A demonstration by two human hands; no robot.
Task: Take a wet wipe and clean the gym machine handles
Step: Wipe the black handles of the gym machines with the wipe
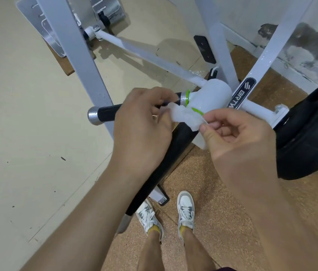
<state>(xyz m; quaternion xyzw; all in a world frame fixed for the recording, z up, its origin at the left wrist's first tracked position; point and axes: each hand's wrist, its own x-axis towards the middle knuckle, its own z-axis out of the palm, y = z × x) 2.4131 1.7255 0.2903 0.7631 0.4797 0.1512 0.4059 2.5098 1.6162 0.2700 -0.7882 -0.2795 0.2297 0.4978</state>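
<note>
Both hands meet at the centre of the frame with the wet wipe drawn between them. The left hand curls its fingers and pinches the wipe's left end, while the right hand nips the right end between thumb and forefinger, its other fingers loosely curled. The wipe lies crumpled in the air rather than flat on any surface, just in front of the white hub with its green rings, where the grips join the machine. Holding it by two ends like this looks like a way to spread or refold it, so that a fresh, broad face can wrap a grip; that is a judgement, not something shown. The short black handle juts toward centre left with its silver cap exposed and passes behind the left hand; whether the hand touches it I cannot tell. The long black handle runs from under the hands toward lower centre, ending near the shoes on the cork mat. Standing this close puts both grips within easy reach, so the wipe can go to either one. At the right edge a black weight plate sits on the machine, well apart from the wipe.
</note>
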